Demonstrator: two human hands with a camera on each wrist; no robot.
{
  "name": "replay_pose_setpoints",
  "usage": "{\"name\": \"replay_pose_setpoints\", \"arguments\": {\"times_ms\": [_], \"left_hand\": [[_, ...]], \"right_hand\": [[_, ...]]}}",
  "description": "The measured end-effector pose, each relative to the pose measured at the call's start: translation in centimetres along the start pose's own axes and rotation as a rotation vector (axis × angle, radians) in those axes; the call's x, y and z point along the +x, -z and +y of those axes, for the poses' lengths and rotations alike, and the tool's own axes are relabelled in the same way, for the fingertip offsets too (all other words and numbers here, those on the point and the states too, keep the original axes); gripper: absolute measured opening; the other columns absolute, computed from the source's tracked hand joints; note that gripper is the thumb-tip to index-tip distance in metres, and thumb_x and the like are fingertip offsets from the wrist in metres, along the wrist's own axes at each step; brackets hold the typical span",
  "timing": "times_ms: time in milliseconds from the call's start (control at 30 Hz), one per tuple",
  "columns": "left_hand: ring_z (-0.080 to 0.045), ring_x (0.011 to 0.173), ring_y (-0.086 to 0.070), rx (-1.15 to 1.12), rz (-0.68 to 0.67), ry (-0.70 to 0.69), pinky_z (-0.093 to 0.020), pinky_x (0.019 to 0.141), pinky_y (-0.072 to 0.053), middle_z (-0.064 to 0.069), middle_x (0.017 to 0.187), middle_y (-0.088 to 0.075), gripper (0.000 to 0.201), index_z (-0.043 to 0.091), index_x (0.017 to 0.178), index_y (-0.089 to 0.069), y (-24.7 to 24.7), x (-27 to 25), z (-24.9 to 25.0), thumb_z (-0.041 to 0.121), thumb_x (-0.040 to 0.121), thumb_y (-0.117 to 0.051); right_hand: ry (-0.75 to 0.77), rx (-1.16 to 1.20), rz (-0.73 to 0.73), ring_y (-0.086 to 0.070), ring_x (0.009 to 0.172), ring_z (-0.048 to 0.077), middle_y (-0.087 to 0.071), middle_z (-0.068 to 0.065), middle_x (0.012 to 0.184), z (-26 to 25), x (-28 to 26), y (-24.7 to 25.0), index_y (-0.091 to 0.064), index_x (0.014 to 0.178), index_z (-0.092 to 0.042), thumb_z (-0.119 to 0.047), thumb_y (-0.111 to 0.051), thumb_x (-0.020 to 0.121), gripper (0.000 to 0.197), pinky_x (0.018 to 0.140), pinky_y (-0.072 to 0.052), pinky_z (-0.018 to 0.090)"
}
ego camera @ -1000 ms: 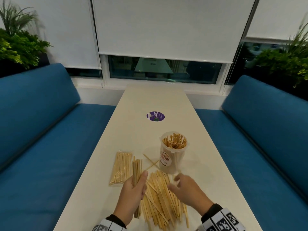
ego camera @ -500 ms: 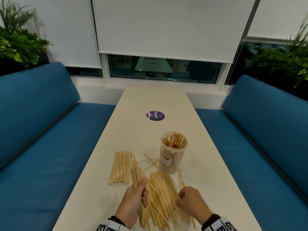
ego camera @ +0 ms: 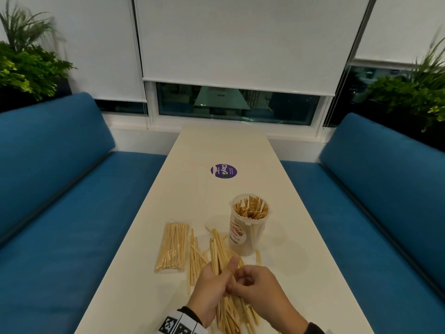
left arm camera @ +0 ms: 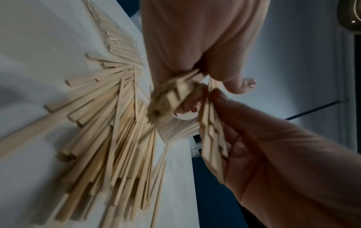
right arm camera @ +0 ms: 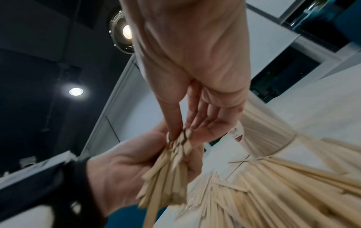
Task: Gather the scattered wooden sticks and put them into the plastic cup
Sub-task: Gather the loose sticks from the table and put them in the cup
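The clear plastic cup [ego camera: 248, 225] stands upright on the white table [ego camera: 216, 145], packed with wooden sticks. Loose wooden sticks [ego camera: 196, 259] lie fanned in front of it and run under both hands. My left hand [ego camera: 216, 278] grips a bundle of sticks [left arm camera: 171, 95] in its fist, thumb up, just above the pile. Right beside it, touching, my right hand [ego camera: 243, 280] pinches a few more sticks [left arm camera: 210, 131] between thumb and fingers. In the right wrist view the fingertips [right arm camera: 175, 134] meet the bundle [right arm camera: 166, 177] with the cup [right arm camera: 263, 131] behind.
A sealed clear packet of sticks [ego camera: 172, 247] lies left of the loose pile. A purple round sticker [ego camera: 224, 171] sits farther up the table. Blue benches [ego camera: 72, 213] flank both long edges, and a window wall closes the far end.
My right hand left the right side of the pile with a few sticks and moved left against my left hand. The left hand shifted its bundle rightward toward the middle.
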State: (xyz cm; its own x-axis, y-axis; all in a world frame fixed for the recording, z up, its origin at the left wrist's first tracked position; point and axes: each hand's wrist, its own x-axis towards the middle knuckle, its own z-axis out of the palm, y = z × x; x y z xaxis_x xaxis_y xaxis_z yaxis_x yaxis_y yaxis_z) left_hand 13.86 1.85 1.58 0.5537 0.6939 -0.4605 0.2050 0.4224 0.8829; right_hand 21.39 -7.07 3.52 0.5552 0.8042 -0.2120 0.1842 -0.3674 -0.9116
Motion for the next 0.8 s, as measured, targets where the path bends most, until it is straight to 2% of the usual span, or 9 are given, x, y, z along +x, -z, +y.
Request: {"name": "replay_pose_setpoints", "arguments": {"times_ms": [67, 133, 233, 333, 400, 500, 600, 733, 800], "left_hand": [[-0.026, 0.121, -0.049, -0.015, 0.055, -0.014, -0.027, 0.087, -0.047, -0.014, 0.139, -0.045, 0.095, 0.005, 0.146, -0.017, 0.3, 0.2, 0.1, 0.047, 0.077, -0.067], [-0.027, 0.129, -0.043, -0.044, 0.073, -0.030, -0.036, 0.104, -0.041, -0.011, 0.144, -0.040, 0.089, 0.008, 0.146, -0.021, 0.5, 0.5, -0.1, 0.049, 0.080, -0.064], [-0.022, 0.090, -0.059, -0.126, 0.058, -0.083, -0.035, 0.079, -0.049, -0.007, 0.101, -0.059, 0.051, 0.004, 0.121, -0.047, 0.4, 0.4, 0.2, 0.043, 0.088, -0.055], [-0.018, 0.064, -0.051, -0.196, 0.101, -0.223, -0.032, 0.066, -0.043, -0.003, 0.070, -0.053, 0.026, 0.008, 0.090, -0.051, 0.4, -0.1, 1.2, 0.033, 0.095, -0.046], [-0.015, 0.058, -0.049, -0.166, 0.121, -0.366, -0.031, 0.064, -0.042, -0.001, 0.064, -0.051, 0.026, 0.011, 0.082, -0.050, 0.1, -0.7, 2.0, 0.032, 0.096, -0.044], [-0.005, 0.050, -0.049, -0.055, 0.139, -0.571, -0.018, 0.057, -0.043, 0.003, 0.061, -0.051, 0.029, 0.009, 0.082, -0.050, -0.6, -1.3, 2.6, 0.034, 0.093, -0.044], [0.001, 0.058, -0.058, 0.032, 0.123, -0.675, -0.007, 0.059, -0.043, 0.009, 0.061, -0.057, 0.029, 0.005, 0.089, -0.054, -1.3, -1.6, 2.5, 0.033, 0.090, -0.048], [0.005, 0.069, -0.064, 0.074, 0.123, -0.709, -0.004, 0.058, -0.045, 0.007, 0.068, -0.065, 0.003, 0.025, 0.090, -0.053, -1.7, -2.1, 2.6, 0.022, 0.091, -0.053], [0.003, 0.063, -0.064, 0.064, 0.114, -0.714, -0.005, 0.056, -0.044, 0.010, 0.062, -0.067, 0.006, 0.017, 0.093, -0.056, -1.5, -2.2, 2.6, 0.022, 0.090, -0.054]], "right_hand": [[0.020, 0.012, 0.035, -0.051, 0.049, 0.000, -0.058, -0.009, 0.049, -0.1, 0.1, -0.6, -0.061, 0.076, -0.017, -0.019, -0.072, 0.077, 0.011, 0.054, -0.042, 0.015], [0.024, 0.017, 0.042, -0.052, 0.051, 0.001, -0.060, -0.007, 0.053, -0.2, 0.1, -1.0, -0.058, 0.082, -0.017, -0.020, -0.072, 0.077, 0.015, 0.056, -0.043, 0.016], [-0.016, 0.076, 0.042, -0.056, 0.057, 0.002, -0.065, -0.004, 0.066, -0.3, 0.2, -1.3, -0.054, 0.089, -0.019, -0.024, -0.073, 0.078, 0.022, 0.062, -0.048, 0.018], [-0.229, 0.150, 0.002, -0.058, 0.072, 0.009, -0.062, 0.000, 0.089, -0.4, 0.3, -1.5, -0.052, 0.101, -0.018, -0.047, -0.059, 0.085, 0.034, 0.071, -0.051, 0.026], [-0.463, 0.366, -0.095, -0.059, 0.075, 0.020, -0.059, 0.008, 0.095, -0.6, 0.4, -1.5, -0.053, 0.112, -0.009, -0.055, -0.044, 0.090, 0.052, 0.069, -0.052, 0.032], [-0.619, 0.719, -0.152, -0.058, 0.066, 0.029, -0.058, 0.018, 0.080, -0.6, 0.9, -0.6, -0.056, 0.115, 0.005, -0.054, -0.043, 0.091, 0.065, 0.063, -0.052, 0.035], [-0.524, 0.924, -0.180, -0.064, 0.063, 0.023, -0.066, 0.014, 0.069, -2.2, 0.9, 0.3, -0.062, 0.111, 0.005, -0.042, -0.051, 0.092, 0.052, 0.063, -0.057, 0.033], [-0.418, 1.001, -0.250, -0.069, 0.070, 0.023, -0.073, 0.012, 0.077, -4.3, 0.1, 0.5, -0.077, 0.087, -0.002, -0.034, -0.061, 0.079, 0.036, 0.074, -0.055, 0.035], [-0.467, 0.981, -0.195, -0.064, 0.070, 0.025, -0.068, 0.013, 0.069, -3.8, 0.4, 0.2, -0.075, 0.077, 0.002, -0.036, -0.064, 0.081, 0.040, 0.073, -0.052, 0.036]]}}
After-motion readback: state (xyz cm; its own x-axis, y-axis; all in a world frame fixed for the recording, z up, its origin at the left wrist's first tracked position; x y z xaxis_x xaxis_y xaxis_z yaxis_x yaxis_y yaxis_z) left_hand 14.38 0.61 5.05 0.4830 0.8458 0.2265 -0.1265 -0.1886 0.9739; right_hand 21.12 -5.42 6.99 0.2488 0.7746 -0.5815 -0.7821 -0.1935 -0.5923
